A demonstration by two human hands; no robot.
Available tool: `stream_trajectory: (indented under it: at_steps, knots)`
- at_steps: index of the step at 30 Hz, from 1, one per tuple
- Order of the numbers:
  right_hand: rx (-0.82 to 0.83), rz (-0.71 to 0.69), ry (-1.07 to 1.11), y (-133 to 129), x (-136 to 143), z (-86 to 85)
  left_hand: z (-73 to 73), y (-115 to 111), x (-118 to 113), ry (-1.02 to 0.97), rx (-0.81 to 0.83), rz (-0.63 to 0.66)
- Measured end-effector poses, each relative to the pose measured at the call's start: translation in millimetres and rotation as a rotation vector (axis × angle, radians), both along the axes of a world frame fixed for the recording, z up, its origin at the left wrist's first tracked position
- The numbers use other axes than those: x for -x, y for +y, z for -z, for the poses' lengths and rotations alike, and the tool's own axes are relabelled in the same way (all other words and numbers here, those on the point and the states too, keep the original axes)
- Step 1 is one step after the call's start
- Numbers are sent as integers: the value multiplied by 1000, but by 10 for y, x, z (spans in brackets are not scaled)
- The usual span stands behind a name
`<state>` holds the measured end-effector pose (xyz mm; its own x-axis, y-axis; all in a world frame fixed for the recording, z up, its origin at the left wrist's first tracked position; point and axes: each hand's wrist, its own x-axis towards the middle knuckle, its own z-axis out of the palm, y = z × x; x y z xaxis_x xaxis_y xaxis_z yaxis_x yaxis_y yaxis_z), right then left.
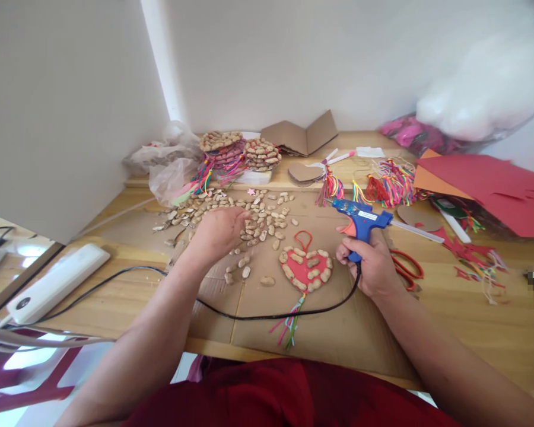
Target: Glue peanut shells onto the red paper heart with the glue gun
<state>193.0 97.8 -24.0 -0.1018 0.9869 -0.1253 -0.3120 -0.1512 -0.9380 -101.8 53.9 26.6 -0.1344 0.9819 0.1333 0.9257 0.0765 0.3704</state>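
Observation:
A blue hot glue gun (361,220) with an orange trigger is gripped in my right hand (374,264), fingers wrapped round its handle. Its nozzle points left, and a clear glue stick (420,231) juts from the back. My left hand (222,232) is over the pile of peanuts (262,222), its fingers curled down; whatever they pinch is hidden. Between my hands lies a red heart (303,270) edged with peanuts, with several more inside. It has a red loop (303,239) above and a colourful tassel (290,326) below.
Cardboard (258,302) covers the work area, crossed by the gun's black cord (267,317). A white power strip (57,284) is at left. Red-handled scissors (407,270), tassels (396,181) and red paper (507,190) lie right. Finished peanut pieces (262,155) are stacked behind.

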Motion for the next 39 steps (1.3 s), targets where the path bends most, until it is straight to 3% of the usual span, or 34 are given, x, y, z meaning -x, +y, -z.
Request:
stream_trajectory:
  at_steps: [9,15,31,39]
  knots:
    - [-26,-5,-17,20,0,27,400,53,-117,-44,-92,225]
    - [-32,-10,-25,5,15,9,521,53,-88,18,-121,292]
    - [-30,-15,-5,11,11,1,495,25,-132,-29,-97,319]
    - [-24,-15,-21,3,-10,10,329,-3,-61,-184,-68,87]
